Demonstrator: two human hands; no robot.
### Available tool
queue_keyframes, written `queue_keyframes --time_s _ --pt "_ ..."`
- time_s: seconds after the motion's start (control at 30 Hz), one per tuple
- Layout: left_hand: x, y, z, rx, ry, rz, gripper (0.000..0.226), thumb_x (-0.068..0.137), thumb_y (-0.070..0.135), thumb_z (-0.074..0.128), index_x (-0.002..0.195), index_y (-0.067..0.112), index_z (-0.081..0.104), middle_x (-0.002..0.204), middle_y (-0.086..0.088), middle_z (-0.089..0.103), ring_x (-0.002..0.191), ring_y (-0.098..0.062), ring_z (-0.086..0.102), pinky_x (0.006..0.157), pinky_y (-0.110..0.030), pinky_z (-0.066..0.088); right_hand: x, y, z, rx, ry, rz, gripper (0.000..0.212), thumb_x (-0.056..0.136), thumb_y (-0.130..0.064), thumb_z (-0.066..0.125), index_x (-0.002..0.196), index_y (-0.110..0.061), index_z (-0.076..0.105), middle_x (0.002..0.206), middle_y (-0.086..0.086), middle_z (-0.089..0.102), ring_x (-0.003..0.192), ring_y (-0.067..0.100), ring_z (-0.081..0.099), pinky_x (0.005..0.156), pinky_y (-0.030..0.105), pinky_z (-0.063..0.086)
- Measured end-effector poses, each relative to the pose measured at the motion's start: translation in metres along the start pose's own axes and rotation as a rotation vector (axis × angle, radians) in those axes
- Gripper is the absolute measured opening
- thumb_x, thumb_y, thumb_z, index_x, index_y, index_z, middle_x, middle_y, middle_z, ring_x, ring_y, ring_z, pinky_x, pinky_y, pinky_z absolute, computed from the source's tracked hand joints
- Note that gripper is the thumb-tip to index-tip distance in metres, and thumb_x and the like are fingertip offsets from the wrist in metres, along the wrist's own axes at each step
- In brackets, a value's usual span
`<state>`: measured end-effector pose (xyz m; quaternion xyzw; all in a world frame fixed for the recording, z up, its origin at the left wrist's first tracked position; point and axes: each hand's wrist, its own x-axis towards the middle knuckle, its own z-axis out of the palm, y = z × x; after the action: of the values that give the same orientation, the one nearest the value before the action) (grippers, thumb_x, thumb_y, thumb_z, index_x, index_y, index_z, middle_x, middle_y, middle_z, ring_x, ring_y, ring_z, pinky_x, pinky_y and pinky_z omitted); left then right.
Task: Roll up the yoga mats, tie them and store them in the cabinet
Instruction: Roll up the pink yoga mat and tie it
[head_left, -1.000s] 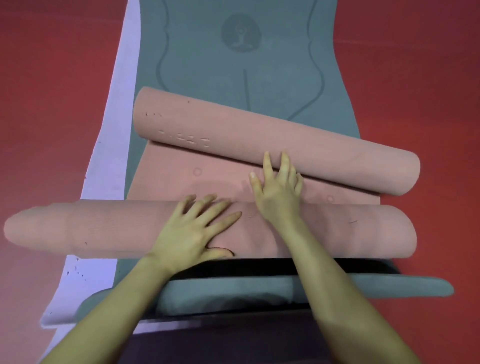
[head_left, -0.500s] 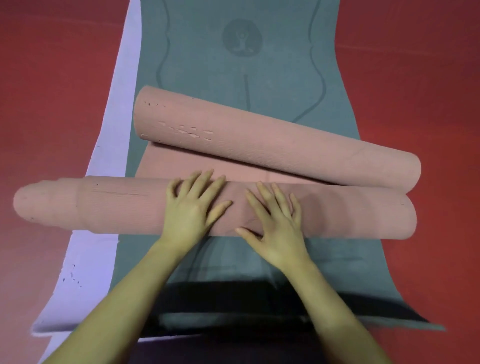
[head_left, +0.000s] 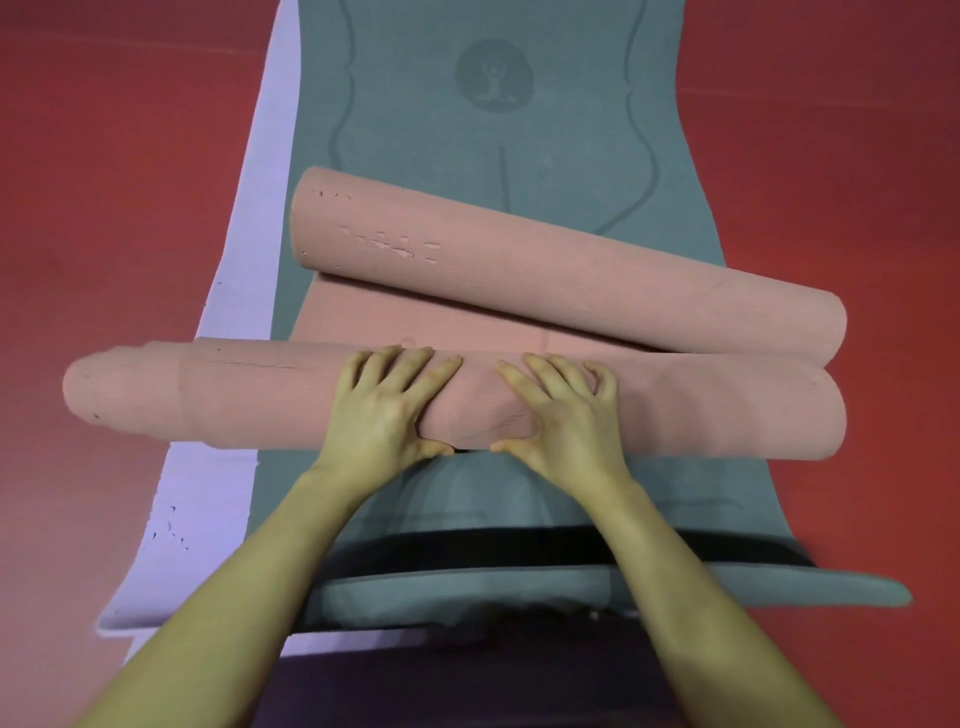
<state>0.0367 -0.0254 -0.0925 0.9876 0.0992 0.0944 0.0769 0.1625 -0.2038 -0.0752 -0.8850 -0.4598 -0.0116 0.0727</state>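
A pink yoga mat is rolled from both ends and lies across a flat green mat (head_left: 493, 104). Its near roll (head_left: 701, 415) runs left to right in front of me, with an inner layer sticking out at its left end. My left hand (head_left: 384, 410) and my right hand (head_left: 561, 410) grip this roll side by side at its middle. The fingers curve over the top and the thumbs tuck under the near side, denting the roll between them. The far roll (head_left: 571, 280) lies slanted just beyond. A short flat pink strip (head_left: 415, 317) joins the two rolls.
A lilac mat (head_left: 208, 493) lies under the green mat and shows along the left side. The green mat's near end is folded up, showing a black band (head_left: 519, 551). Red floor (head_left: 104, 208) surrounds the mats on both sides.
The near pink roll has rolled away from me, close to the far roll. My hands lay flat on it before; now their fingers curve over it and the thumbs tuck under.
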Motion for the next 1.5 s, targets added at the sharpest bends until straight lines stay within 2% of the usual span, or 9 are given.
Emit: queue_keyframes --time_s 0.13,0.5,0.63,0.73,0.87,0.97,1.17,1.3,1.5 --pt "-0.028 0.004 -0.009 -0.002 -0.018 0.039 0.094 0.066 0.084 0.037 0.13 0.018 0.059 0.12 -0.008 0.064 0.102 -0.034 0.058 0.085 -0.041 0.034 -0.025 -0.007 -0.003 0.053 -0.01 -0.063 0.087 0.046 -0.06 0.083 0.122 -0.022 0.064 0.119 0.007 0.065 0.108 0.025 0.058 0.09 0.049 0.034" --pt "-0.089 0.02 -0.017 0.006 -0.075 0.098 0.086 0.072 0.082 0.037 0.133 0.023 0.055 0.121 -0.007 0.064 0.1 -0.032 0.056 0.081 -0.04 0.035 -0.086 -0.032 -0.007 0.091 -0.133 -0.058 0.082 0.056 -0.068 0.062 0.125 -0.024 0.063 0.12 0.004 0.064 0.107 0.02 0.049 0.089 0.042 0.027" --pt "-0.085 0.023 -0.018 0.025 -0.15 0.042 0.083 0.075 0.077 0.038 0.138 0.023 0.043 0.129 -0.012 0.059 0.109 -0.037 0.057 0.089 -0.043 0.035 -0.074 -0.028 -0.015 0.168 -0.163 0.028 0.072 0.075 -0.07 0.041 0.127 -0.024 0.061 0.127 0.002 0.062 0.113 0.024 0.057 0.092 0.038 0.026" --pt "-0.082 0.03 -0.021 0.033 -0.203 0.008 0.083 0.076 0.071 0.039 0.141 0.019 0.044 0.135 -0.016 0.054 0.116 -0.04 0.054 0.094 -0.052 0.04 -0.053 -0.022 -0.018 0.185 -0.115 0.224 0.067 0.089 -0.06 0.023 0.14 -0.025 0.047 0.146 0.002 0.045 0.127 0.025 0.047 0.101 0.042 0.028" --pt "-0.077 0.037 -0.018 0.056 -0.24 -0.054 0.086 0.078 0.074 0.032 0.142 0.018 0.045 0.139 -0.016 0.05 0.121 -0.044 0.05 0.097 -0.059 0.038 -0.028 -0.019 -0.008 0.093 -0.25 0.39 0.058 0.101 -0.048 0.025 0.152 -0.023 0.017 0.161 -0.005 0.008 0.145 0.021 0.016 0.113 0.049 0.012" --pt "-0.069 0.039 -0.018 0.088 -0.205 -0.085 0.083 0.08 0.073 0.03 0.141 0.019 0.047 0.141 -0.016 0.048 0.123 -0.045 0.048 0.097 -0.062 0.035 -0.013 -0.019 -0.004 0.082 -0.296 0.426 0.061 0.1 -0.051 0.022 0.153 -0.025 0.009 0.161 -0.002 -0.008 0.147 0.026 -0.001 0.114 0.054 0.001" --pt "-0.057 0.053 -0.009 0.132 -0.029 -0.183 0.055 0.09 0.054 0.036 0.129 0.023 0.06 0.129 -0.014 0.059 0.114 -0.038 0.054 0.092 -0.06 0.038 0.018 -0.011 -0.001 0.063 -0.232 0.493 0.064 0.098 -0.055 0.027 0.153 -0.026 0.011 0.157 0.013 0.01 0.135 0.037 0.023 0.111 0.049 0.015" --pt "-0.043 0.049 -0.003 0.137 -0.053 -0.276 0.056 0.092 0.055 0.034 0.127 0.02 0.061 0.129 -0.013 0.06 0.116 -0.038 0.056 0.095 -0.062 0.034 0.033 -0.002 0.004 0.118 -0.264 0.464 0.072 0.099 -0.05 0.03 0.153 -0.008 0.007 0.16 0.013 -0.004 0.146 0.032 0.001 0.116 0.043 -0.002" --pt "-0.019 0.024 0.0 0.119 -0.11 -0.005 0.083 0.079 0.078 0.035 0.143 0.026 0.043 0.145 -0.015 0.044 0.126 -0.04 0.046 0.098 -0.063 0.03 0.047 0.006 0.002 0.071 -0.223 0.504 0.071 0.097 -0.055 0.033 0.152 -0.013 0.018 0.157 0.018 0.011 0.137 0.039 0.02 0.111 0.047 0.014"
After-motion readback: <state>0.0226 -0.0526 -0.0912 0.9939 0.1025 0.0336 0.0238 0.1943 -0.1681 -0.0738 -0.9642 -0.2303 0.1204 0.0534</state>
